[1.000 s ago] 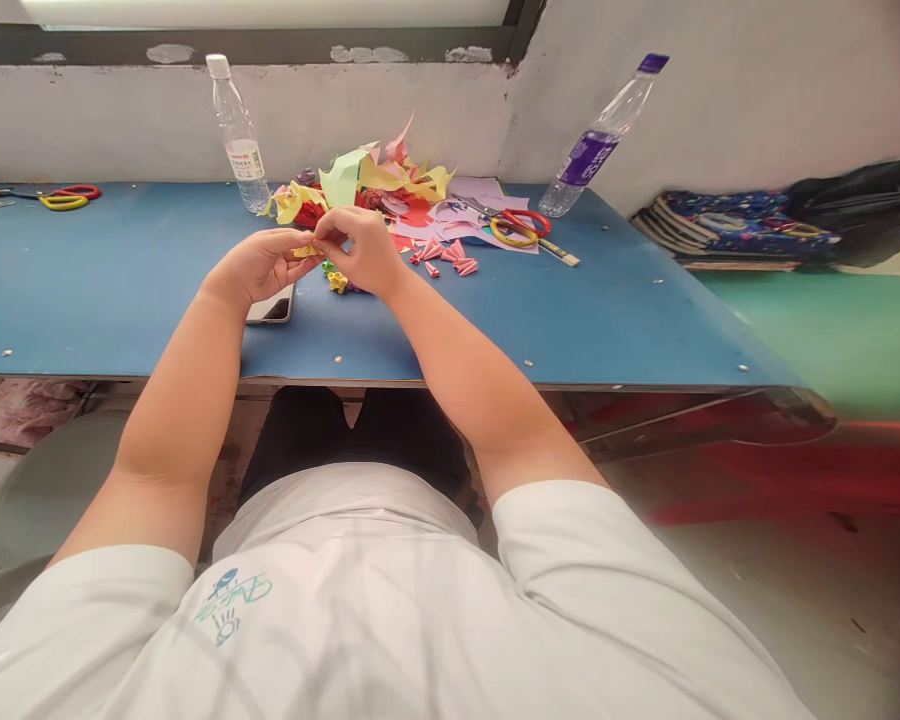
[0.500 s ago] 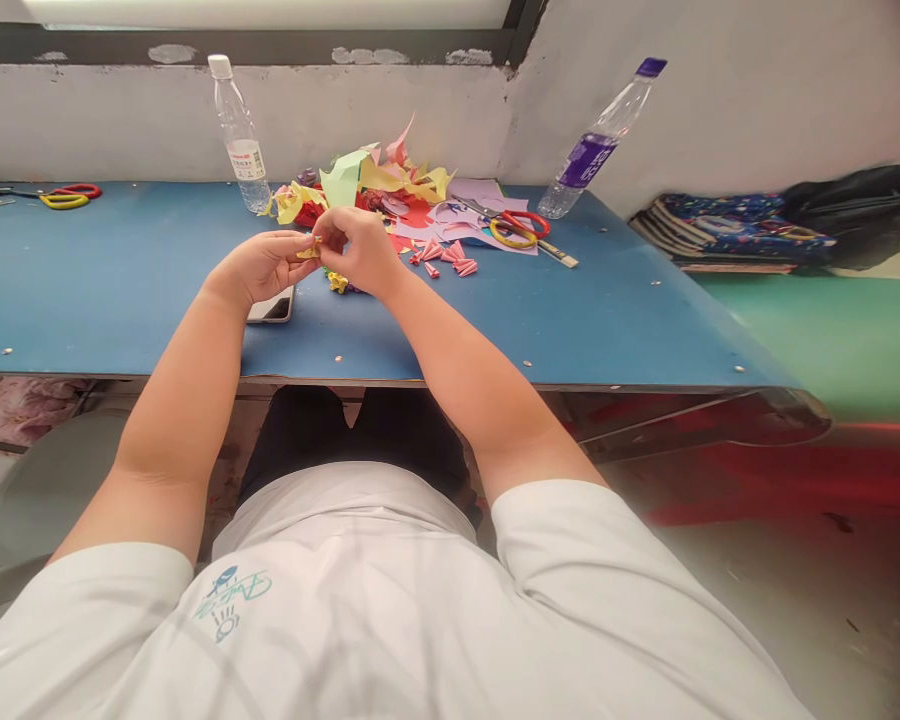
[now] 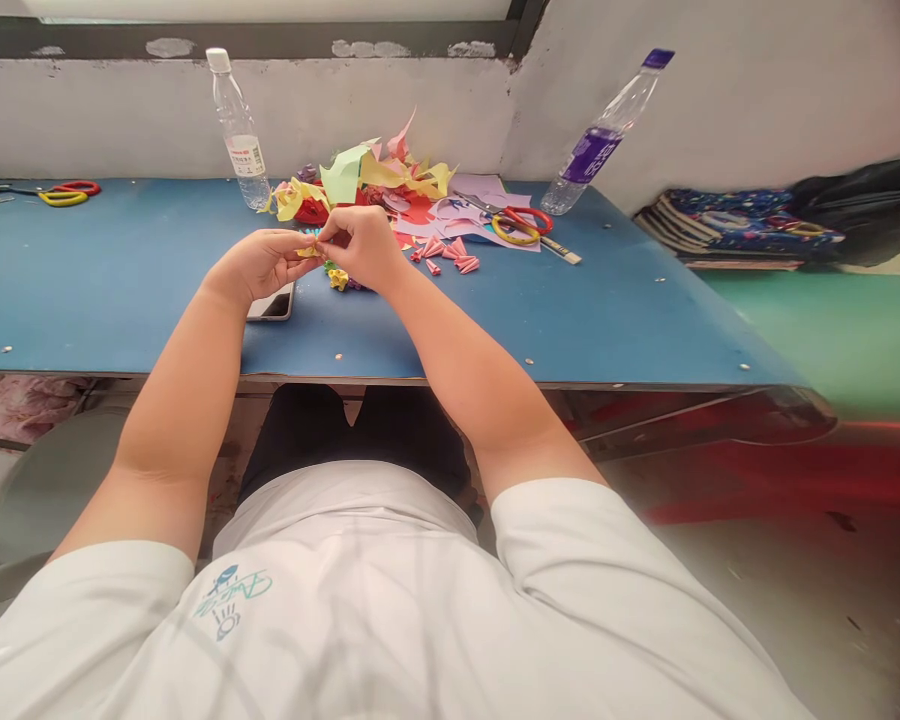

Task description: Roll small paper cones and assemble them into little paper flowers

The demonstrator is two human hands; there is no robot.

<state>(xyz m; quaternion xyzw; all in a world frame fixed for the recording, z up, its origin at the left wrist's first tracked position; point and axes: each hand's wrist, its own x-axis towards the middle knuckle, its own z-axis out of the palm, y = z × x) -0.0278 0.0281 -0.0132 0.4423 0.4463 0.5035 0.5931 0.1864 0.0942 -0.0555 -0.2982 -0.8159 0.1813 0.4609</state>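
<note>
My left hand [image 3: 259, 262] pinches a small folded piece of yellow paper [image 3: 307, 250] between thumb and fingers, above the blue table. My right hand [image 3: 361, 245] meets it from the other side, its thumb and fingertips closed on the same piece. Fingers cover most of the paper, so its exact shape is hidden. Just below the hands lies a small yellow paper flower [image 3: 337, 279], with bits of green and purple beside it. Several pink folded paper cones [image 3: 450, 252] rest to the right of my right hand.
Behind my hands is a heap of coloured paper scraps [image 3: 375, 180]. Red-and-yellow scissors [image 3: 517, 228] and a flat brush [image 3: 562, 250] lie to its right. Two plastic bottles stand near the wall, one white-capped [image 3: 244, 150], one purple-capped [image 3: 589, 155]. A phone [image 3: 274, 304] lies under my left wrist.
Both hands stay in nearly the same place. My right fingertips have shifted slightly on the yellow paper, and the right hand sits a touch lower. The camera view has moved a little.
</note>
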